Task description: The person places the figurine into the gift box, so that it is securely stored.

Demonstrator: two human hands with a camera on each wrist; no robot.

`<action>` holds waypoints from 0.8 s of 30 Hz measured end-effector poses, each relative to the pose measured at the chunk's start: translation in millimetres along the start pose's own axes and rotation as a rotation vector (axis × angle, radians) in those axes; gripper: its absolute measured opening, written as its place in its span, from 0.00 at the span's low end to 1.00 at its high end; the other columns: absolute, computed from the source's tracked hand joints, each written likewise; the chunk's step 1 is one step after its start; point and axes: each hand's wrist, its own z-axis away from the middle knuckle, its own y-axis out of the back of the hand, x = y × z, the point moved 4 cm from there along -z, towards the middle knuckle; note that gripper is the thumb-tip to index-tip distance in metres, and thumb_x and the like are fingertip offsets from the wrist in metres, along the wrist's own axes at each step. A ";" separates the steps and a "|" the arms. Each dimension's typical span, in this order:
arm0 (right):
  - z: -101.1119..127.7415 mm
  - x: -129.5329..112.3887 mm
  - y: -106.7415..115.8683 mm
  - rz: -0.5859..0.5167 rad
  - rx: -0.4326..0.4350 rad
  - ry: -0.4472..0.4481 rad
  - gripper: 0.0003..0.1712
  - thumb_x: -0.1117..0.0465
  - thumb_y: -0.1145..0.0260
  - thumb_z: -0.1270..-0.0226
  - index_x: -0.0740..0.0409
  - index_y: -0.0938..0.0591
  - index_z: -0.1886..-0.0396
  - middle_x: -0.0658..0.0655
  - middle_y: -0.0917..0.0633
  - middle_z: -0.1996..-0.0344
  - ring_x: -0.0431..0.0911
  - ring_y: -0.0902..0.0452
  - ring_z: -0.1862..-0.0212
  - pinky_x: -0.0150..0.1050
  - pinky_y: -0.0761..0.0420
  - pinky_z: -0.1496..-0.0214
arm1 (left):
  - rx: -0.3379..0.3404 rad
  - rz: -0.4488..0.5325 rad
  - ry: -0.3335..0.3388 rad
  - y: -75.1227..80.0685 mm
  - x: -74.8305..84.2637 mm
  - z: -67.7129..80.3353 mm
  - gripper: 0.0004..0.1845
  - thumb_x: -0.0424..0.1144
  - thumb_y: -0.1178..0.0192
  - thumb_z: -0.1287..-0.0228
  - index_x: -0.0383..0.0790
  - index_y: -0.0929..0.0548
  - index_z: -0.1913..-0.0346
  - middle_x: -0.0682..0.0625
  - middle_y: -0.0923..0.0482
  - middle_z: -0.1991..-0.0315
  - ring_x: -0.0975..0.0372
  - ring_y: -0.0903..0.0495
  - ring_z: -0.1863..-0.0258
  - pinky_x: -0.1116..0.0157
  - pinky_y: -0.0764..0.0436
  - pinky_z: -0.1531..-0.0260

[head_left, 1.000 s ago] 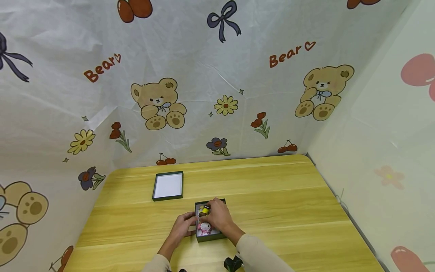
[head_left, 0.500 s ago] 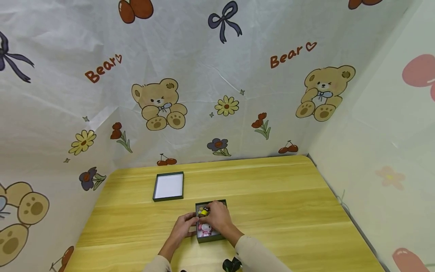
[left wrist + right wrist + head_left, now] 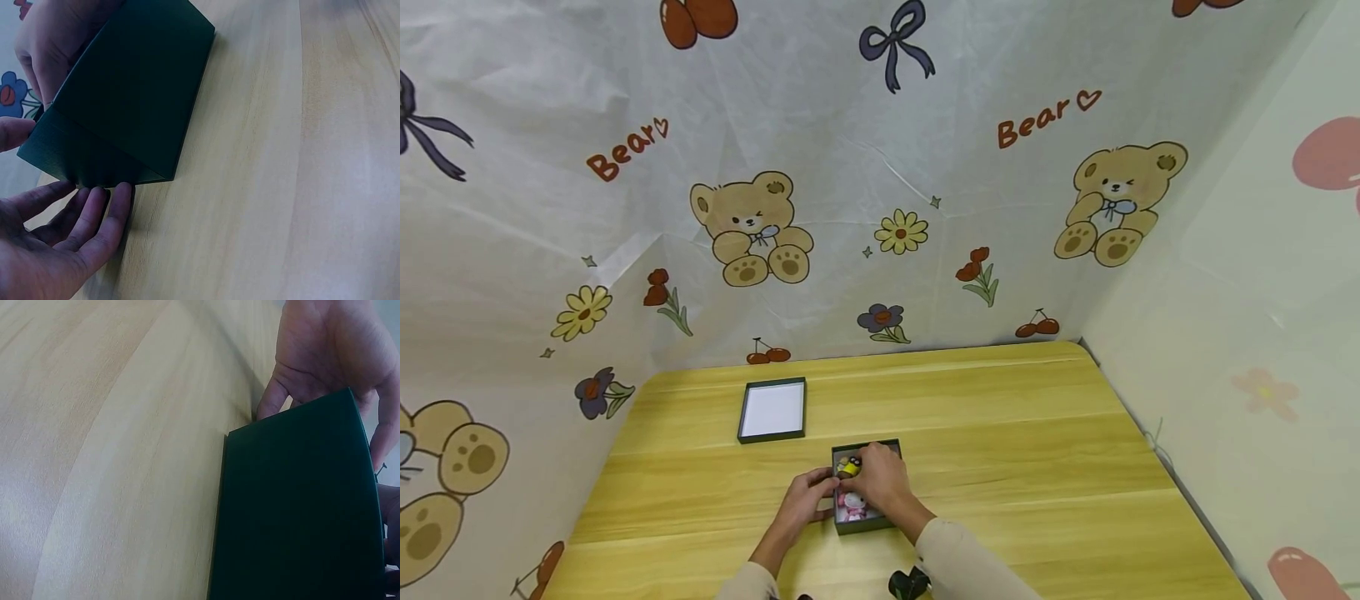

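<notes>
A dark green open box (image 3: 867, 524) stands on the wooden table, its inside pale. A yellow toy figure (image 3: 850, 468) with dark parts lies toward its far end, and a pink-and-white toy figure (image 3: 853, 505) toward the near end. My right hand (image 3: 886, 479) reaches in over the right wall, thumb and fingertips about the yellow figure; its fingers are partly hidden behind the box in the left wrist view. My left hand (image 3: 803, 497) holds the box's left side. In the left wrist view its thumb is at the rim and its fingertips (image 3: 124, 190) lie low against the wall.
A shallow dark green lid (image 3: 772, 410) with a white inside lies farther back on the left of the table (image 3: 1000, 417). Beside the right sleeve (image 3: 962, 558) a dark object (image 3: 908, 582) shows at the bottom edge. A bear-patterned cloth backdrop (image 3: 820, 317) rises behind the table.
The yellow figure has tilted and shifted slightly with the right fingers. The left hand keeps its place on the box; the right forearm has drawn slightly left.
</notes>
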 end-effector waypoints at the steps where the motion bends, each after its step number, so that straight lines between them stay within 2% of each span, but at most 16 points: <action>1: 0.1 -0.3 0.2 0.007 0.002 0.000 0.24 0.42 0.22 0.58 0.57 0.13 0.70 0.49 0.21 0.77 0.41 0.27 0.75 0.36 0.26 0.76 | 0.000 -0.003 -0.001 0.1 -0.1 0.0 0.30 0.42 0.45 0.32 0.20 0.33 0.37 0.35 0.24 0.47 0.56 0.22 0.55 0.55 0.16 0.58; 7: -0.3 -1.7 0.8 0.058 0.003 0.000 0.25 0.41 0.23 0.56 0.56 0.13 0.66 0.51 0.20 0.74 0.44 0.25 0.70 0.39 0.23 0.71 | -0.005 -0.011 -0.002 0.7 -1.8 -1.2 0.31 0.43 0.44 0.32 0.20 0.33 0.37 0.35 0.25 0.48 0.57 0.22 0.54 0.56 0.16 0.58; 15: 0.4 -1.3 0.2 0.090 0.025 0.022 0.24 0.41 0.23 0.56 0.56 0.14 0.71 0.50 0.20 0.75 0.46 0.24 0.69 0.38 0.25 0.73 | -0.007 -0.015 -0.007 0.3 -1.2 0.2 0.30 0.42 0.46 0.31 0.20 0.34 0.36 0.34 0.26 0.46 0.56 0.23 0.54 0.56 0.16 0.58; 24: 0.8 -1.1 3.6 0.002 -0.004 0.034 0.27 0.43 0.23 0.54 0.58 0.13 0.61 0.51 0.17 0.70 0.45 0.22 0.67 0.39 0.23 0.68 | -0.014 -0.006 -0.011 0.1 -1.5 0.0 0.30 0.42 0.46 0.31 0.20 0.34 0.36 0.35 0.25 0.47 0.56 0.23 0.54 0.56 0.16 0.58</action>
